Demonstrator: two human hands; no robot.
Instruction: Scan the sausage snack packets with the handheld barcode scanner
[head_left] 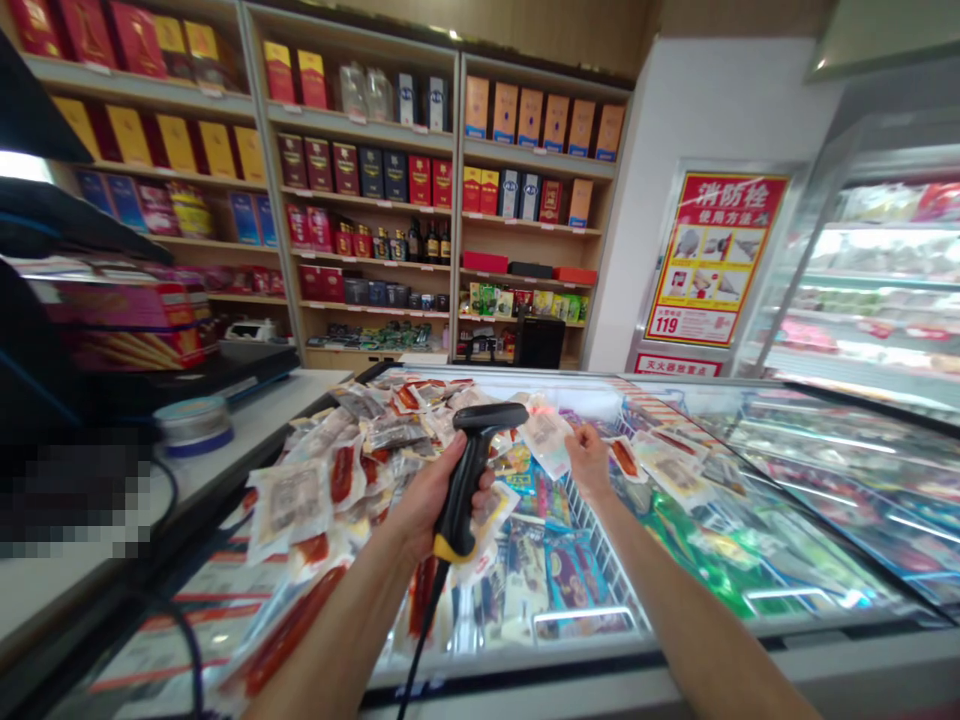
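Observation:
My left hand [435, 490] is wrapped round the grip of a black barcode scanner [466, 470] with a yellow base and a trailing cable. The scanner's head faces right, and a reddish glow falls on a clear plastic packet [549, 438]. Pinched at that packet's right edge is my right hand [589, 458]. Left of the scanner, many vacuum-packed sausages [343, 472] and other sealed packets [291, 505] lie heaped on the freezer's glass top. A small packet [624, 457] with a reddish piece inside lies just right of my right hand.
Below the glass, the chest freezer [547, 640] holds colourful bags and wire baskets [600, 540]. At left is a counter [247, 430] with a round tin [193, 425]. Shelves of boxes [394, 175] stand behind, and a display fridge [877, 280] is at right.

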